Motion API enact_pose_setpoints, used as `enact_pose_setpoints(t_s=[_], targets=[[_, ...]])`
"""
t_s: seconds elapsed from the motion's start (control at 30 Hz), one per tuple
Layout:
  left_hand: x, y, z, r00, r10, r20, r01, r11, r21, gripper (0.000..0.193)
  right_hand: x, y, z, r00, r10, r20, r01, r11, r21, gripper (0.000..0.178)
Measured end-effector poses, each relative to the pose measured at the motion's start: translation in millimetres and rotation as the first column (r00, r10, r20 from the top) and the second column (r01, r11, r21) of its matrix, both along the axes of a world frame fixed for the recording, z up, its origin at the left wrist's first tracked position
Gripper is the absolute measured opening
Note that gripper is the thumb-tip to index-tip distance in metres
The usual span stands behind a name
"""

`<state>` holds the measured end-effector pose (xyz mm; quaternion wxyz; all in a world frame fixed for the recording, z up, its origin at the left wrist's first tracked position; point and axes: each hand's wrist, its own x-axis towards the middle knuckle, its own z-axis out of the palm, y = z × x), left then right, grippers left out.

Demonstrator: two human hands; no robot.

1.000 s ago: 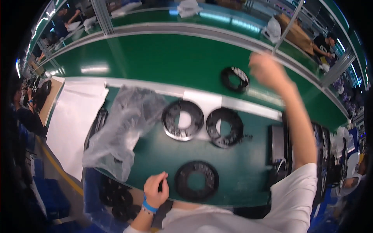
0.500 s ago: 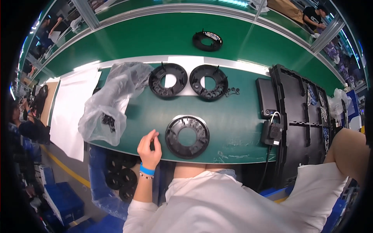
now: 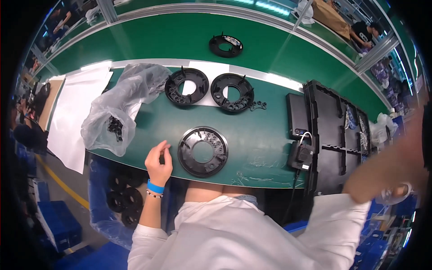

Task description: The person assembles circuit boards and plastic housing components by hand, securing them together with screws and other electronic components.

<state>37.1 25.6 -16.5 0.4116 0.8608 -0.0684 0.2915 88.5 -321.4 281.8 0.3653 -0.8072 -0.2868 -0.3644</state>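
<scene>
My left hand [image 3: 158, 160], with a blue wristband [image 3: 155, 186] and a bead bracelet, hovers at the table's front edge. Its fingers are loosely bent, the thumb apart from them, and nothing shows between them. Just right of it lies a black plastic ring-shaped housing [image 3: 189, 159], with small round parts along its upper right side. My right forearm [image 3: 387, 162] is raised and blurred at the right rim; the hand itself is out of sight. Farther back lie two similar housings, one on the left [image 3: 200, 78] and one on the right [image 3: 217, 87], with a small black part [image 3: 258, 106] beside them.
A clear plastic bag [image 3: 101, 128] of small black parts lies left, near white sheets [image 3: 67, 121]. Another black ring [image 3: 215, 47] sits on the far green surface. Rightward stand a black box [image 3: 297, 112], an adapter [image 3: 299, 156] and a black tray [image 3: 326, 121]. More rings fill a blue-lined bin [image 3: 100, 202] below.
The whole view has shifted, so the table things appear farther left. My right forearm has swung up at the right rim. My left hand keeps its place beside the near housing.
</scene>
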Motion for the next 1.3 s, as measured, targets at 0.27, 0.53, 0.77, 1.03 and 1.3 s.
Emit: enact_pose_setpoints(t_s=[0.27, 0.53, 0.77, 1.03, 1.3], targets=[[-9, 8, 10, 1.000, 0.014, 0.012, -0.013, 0.999, -0.045, 0.023, 71, 24, -226, 0.892, -0.249, -0.377, -0.069, 0.749, -0.659, 0.030], [-7, 9, 5, 0.998, -0.007, -0.059, 0.001, 0.995, -0.102, 0.026, 92, 29, -250, 0.870, -0.247, -0.426, -0.136, 0.711, -0.690, 0.020], [-9, 9, 4, 0.998, 0.019, -0.067, -0.025, 0.995, -0.095, 0.027, 68, 26, -236, 0.784, -0.254, -0.566, -0.111, 0.840, -0.531, 0.017], [-7, 8, 6, 0.999, 0.027, -0.036, -0.028, 0.999, -0.045, 0.028, 71, 37, -220, 0.962, -0.097, -0.254, -0.012, 0.918, -0.396, 0.009], [-6, 6, 4, 0.998, 0.045, -0.036, -0.046, 0.999, -0.029, 0.027, 80, 71, -219, 0.477, 0.181, -0.860, 0.159, 0.945, 0.287, 0.024]])
